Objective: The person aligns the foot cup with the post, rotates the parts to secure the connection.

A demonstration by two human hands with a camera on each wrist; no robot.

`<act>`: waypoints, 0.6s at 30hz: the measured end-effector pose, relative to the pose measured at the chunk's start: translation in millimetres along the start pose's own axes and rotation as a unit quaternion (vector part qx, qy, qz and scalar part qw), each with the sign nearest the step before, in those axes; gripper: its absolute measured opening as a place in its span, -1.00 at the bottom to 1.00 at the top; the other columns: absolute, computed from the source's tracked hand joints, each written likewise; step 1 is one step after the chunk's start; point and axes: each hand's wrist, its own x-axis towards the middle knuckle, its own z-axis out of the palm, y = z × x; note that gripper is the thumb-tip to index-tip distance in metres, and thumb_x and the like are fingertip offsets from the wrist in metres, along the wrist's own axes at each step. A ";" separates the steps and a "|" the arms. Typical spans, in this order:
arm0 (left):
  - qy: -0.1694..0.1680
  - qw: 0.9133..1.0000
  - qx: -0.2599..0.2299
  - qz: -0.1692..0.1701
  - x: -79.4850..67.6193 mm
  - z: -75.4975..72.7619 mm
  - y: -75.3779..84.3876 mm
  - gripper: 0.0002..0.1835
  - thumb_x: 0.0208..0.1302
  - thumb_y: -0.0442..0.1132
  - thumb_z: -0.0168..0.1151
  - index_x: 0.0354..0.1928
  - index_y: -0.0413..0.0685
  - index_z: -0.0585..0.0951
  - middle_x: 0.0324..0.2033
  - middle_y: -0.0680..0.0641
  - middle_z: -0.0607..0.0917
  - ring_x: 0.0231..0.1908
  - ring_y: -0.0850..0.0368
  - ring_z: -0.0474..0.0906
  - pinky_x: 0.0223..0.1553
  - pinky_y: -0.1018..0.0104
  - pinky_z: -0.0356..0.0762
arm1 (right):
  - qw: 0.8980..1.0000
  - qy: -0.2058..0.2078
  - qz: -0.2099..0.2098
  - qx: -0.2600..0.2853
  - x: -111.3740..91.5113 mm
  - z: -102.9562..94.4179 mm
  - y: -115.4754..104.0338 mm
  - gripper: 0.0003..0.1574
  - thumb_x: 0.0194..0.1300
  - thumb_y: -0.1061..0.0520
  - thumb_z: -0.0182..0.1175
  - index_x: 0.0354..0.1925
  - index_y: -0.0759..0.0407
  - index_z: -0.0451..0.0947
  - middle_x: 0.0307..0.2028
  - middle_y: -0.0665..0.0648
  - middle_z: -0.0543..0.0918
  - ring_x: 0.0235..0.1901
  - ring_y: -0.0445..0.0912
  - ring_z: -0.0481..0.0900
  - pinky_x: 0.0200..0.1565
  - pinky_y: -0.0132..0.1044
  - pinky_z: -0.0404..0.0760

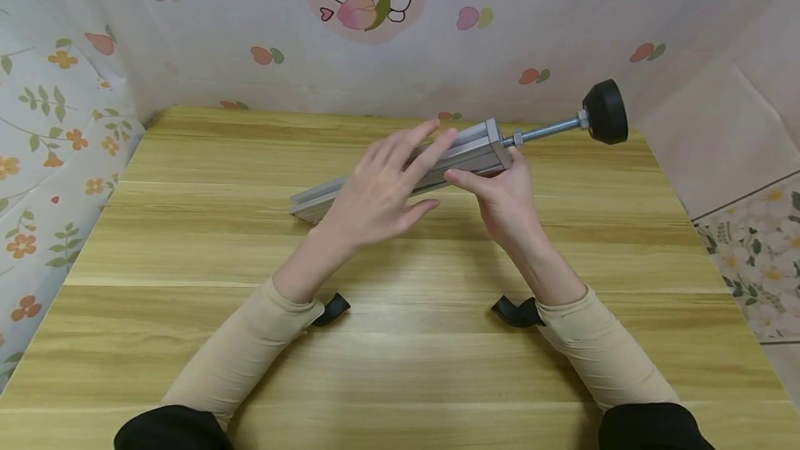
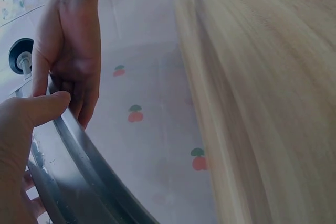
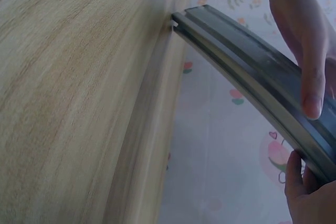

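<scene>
A silver aluminium profile [image 1: 475, 155] with grooves along its length is tilted above the wooden table, its right end raised and its left end right at the tabletop. From the right end a threaded rod [image 1: 550, 130] with nuts leads to a black rubber foot [image 1: 606, 113]. My right hand [image 1: 509, 203] grips the profile near that end from below, thumb on the near side. Over the middle of the profile, my left hand [image 1: 375, 193] lies with its fingers extended and spread. In the right wrist view the left thumb [image 3: 313, 90] points straight down along the profile [image 3: 247, 51].
The wooden table [image 1: 400, 360] spreads under both arms. A patterned white cloth [image 1: 206, 12] hangs behind its back edge and at the left. Black straps [image 1: 331, 310] stick out from the cuffs of the beige sleeves [image 1: 250, 342].
</scene>
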 end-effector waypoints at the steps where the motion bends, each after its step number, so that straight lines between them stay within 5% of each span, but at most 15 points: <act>1: 0.001 1.000 0.003 0.002 -0.1 1.0 0.2 0.01 0.15 0.04 0.53 0.58 0.07 0.22 0.53 -0.13 0.30 0.38 -0.13 0.42 0.34 -0.07 0.45 | 1.000 -0.001 -0.001 -0.001 0.0 0.0 -0.1 -0.42 0.12 0.58 0.31 0.06 0.17 0.58 -0.04 0.05 0.71 -0.02 -0.10 0.67 -0.02 -0.34 0.68; 18: 0.005 0.998 0.052 0.020 -2.1 10.8 6.3 0.01 0.10 -0.01 0.57 0.57 0.14 0.25 0.56 -0.15 0.23 0.36 -0.13 0.44 0.29 -0.02 0.51 | 1.000 -0.002 -0.001 0.001 -0.4 0.2 -0.3 -0.40 0.14 0.57 0.30 0.11 0.21 0.56 0.00 0.09 0.69 0.00 -0.09 0.68 0.02 -0.34 0.69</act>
